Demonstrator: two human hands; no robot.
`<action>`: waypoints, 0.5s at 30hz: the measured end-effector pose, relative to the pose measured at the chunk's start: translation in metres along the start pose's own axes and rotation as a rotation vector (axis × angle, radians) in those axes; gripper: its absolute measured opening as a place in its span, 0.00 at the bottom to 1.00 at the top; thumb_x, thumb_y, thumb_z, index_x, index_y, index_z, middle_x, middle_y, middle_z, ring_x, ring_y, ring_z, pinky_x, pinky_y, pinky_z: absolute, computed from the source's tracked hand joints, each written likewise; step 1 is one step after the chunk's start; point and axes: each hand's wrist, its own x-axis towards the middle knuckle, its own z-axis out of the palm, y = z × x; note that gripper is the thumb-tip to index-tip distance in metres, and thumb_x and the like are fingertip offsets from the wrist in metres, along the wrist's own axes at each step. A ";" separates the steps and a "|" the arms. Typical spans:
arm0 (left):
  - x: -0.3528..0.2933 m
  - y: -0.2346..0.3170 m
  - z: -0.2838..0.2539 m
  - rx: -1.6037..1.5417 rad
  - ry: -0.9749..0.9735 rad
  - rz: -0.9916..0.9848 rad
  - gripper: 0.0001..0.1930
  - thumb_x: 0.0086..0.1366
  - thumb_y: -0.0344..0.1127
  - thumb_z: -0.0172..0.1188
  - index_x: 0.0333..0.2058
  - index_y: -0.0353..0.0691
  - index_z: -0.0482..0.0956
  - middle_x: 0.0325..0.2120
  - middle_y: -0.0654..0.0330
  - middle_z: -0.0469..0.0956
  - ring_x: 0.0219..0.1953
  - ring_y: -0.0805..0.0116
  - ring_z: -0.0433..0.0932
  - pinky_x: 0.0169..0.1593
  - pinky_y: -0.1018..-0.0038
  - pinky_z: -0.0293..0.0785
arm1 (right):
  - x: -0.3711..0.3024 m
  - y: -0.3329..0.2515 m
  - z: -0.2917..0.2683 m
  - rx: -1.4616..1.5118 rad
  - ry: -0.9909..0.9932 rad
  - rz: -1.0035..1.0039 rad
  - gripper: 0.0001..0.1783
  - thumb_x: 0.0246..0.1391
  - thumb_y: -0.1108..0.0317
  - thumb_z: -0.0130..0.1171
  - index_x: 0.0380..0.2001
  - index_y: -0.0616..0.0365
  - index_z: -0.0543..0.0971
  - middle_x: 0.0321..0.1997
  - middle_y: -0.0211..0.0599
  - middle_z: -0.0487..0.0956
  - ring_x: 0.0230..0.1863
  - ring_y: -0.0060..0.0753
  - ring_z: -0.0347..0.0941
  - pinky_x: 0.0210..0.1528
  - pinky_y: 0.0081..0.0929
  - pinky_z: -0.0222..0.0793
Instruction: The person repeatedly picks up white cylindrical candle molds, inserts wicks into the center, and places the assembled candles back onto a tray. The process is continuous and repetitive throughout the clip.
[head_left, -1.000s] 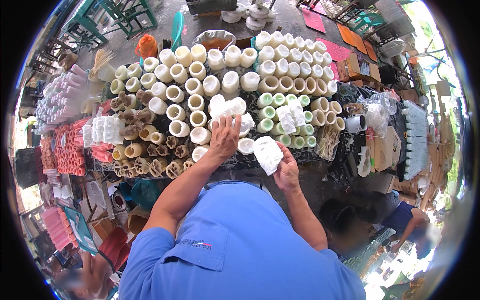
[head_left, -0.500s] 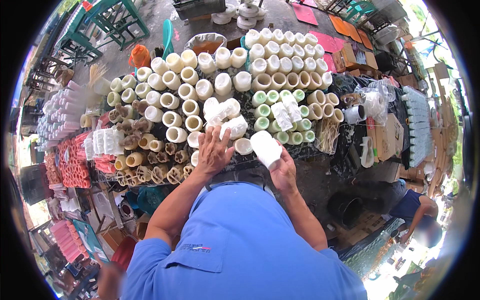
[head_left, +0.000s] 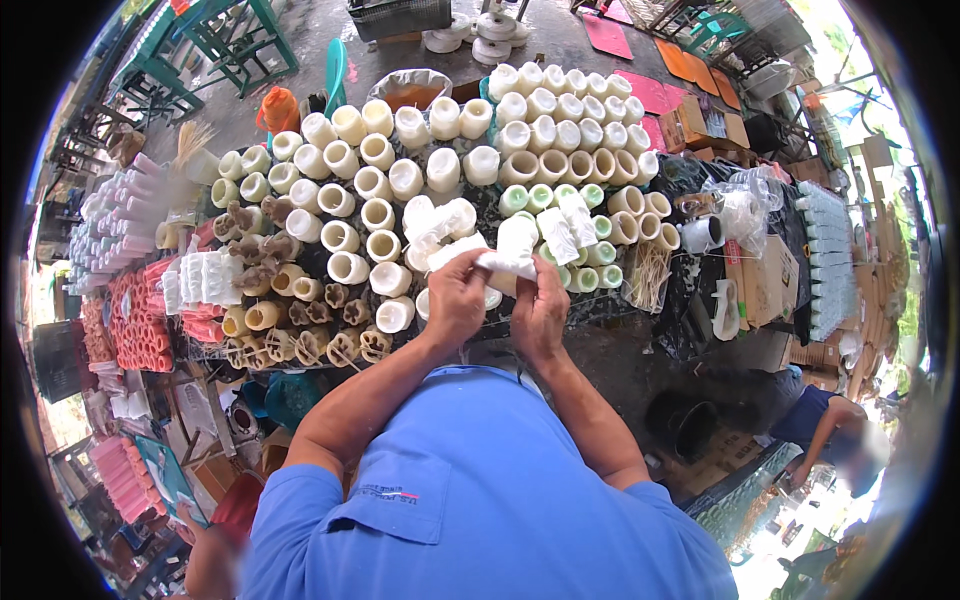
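Observation:
Between my two hands, at the near edge of the table, is a white, soft-looking sleeve [head_left: 508, 264], its edge stretched between my fingers. My left hand [head_left: 460, 298] pinches its left end, and my right hand [head_left: 541, 308] grips the right end. A white rounded part [head_left: 518, 234] rises just beyond; whether it belongs to the same piece I cannot tell. Several white molded pieces [head_left: 428, 222] lie heaped on cream cylinders beyond my left hand. Two more white molded pieces [head_left: 567, 226] rest on green-lined cylinders [head_left: 522, 247] to the right. My fingers partly hide the sleeve.
Rows of cream hollow cylinders [head_left: 378, 214] cover the table. Brown and cream shaped pieces [head_left: 300, 312] and pinkish-red tubes [head_left: 140, 330] stand left. Wick-like strands [head_left: 652, 275], clear plastic bags [head_left: 742, 215] and cardboard [head_left: 775, 270] are right. A co-worker [head_left: 815, 425] bends at lower right.
My left hand has left the heaped white pieces and come to the sleeve. My right hand has moved slightly left and tilted it, so both hands now hold it.

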 end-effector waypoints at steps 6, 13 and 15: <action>0.022 0.005 0.012 -0.888 0.031 -0.618 0.14 0.77 0.33 0.55 0.54 0.30 0.77 0.49 0.50 0.82 0.47 0.56 0.84 0.58 0.58 0.82 | 0.019 0.020 0.000 0.011 -0.023 0.147 0.15 0.69 0.70 0.55 0.53 0.66 0.81 0.40 0.57 0.86 0.41 0.58 0.85 0.47 0.47 0.79; 0.050 -0.012 -0.014 -0.448 -0.241 -0.538 0.13 0.74 0.38 0.60 0.48 0.34 0.80 0.43 0.55 0.84 0.46 0.64 0.85 0.53 0.64 0.83 | 0.004 0.028 0.002 1.264 -0.068 0.877 0.16 0.77 0.68 0.52 0.59 0.64 0.79 0.56 0.37 0.84 0.53 0.36 0.81 0.62 0.38 0.75; 0.061 -0.023 -0.013 -0.530 -0.279 -0.523 0.10 0.76 0.38 0.61 0.42 0.37 0.81 0.38 0.59 0.84 0.41 0.69 0.85 0.49 0.68 0.83 | 0.006 0.027 0.009 1.520 -0.096 0.901 0.18 0.77 0.65 0.52 0.62 0.63 0.76 0.60 0.39 0.82 0.58 0.38 0.79 0.67 0.44 0.72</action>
